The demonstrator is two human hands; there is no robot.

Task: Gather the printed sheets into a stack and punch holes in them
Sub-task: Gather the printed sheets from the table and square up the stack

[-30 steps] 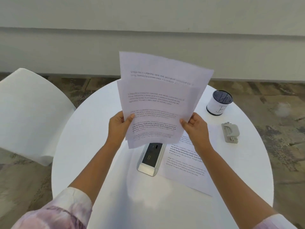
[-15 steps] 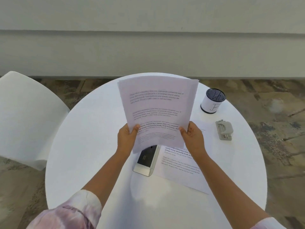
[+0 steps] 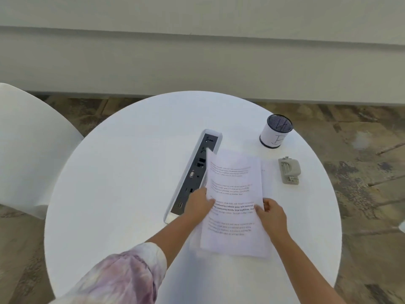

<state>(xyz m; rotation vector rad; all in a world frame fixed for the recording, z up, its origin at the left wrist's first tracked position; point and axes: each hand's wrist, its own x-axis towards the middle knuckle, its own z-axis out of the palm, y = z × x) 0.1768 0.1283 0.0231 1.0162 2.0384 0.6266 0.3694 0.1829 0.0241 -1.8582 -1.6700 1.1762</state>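
A stack of printed sheets (image 3: 233,189) lies low over the round white table (image 3: 122,172), right of centre, covering the sheet that lay there. My left hand (image 3: 198,204) grips the stack's left edge and my right hand (image 3: 271,213) grips its right edge, thumbs on top. The stack's far left corner rests over the table's power strip. A grey hole punch (image 3: 289,170) sits on the table to the right of the stack, a short way beyond my right hand.
A long socket panel (image 3: 192,170) is set in the table's middle, slanting toward me. A white cylinder with a dark mesh top (image 3: 276,133) stands at the back right. A white chair (image 3: 26,145) is at the left. A wall runs behind.
Both hands have brought the upright sheets down and to the right, laying them flat over the sheet on the table. The socket panel is now uncovered.
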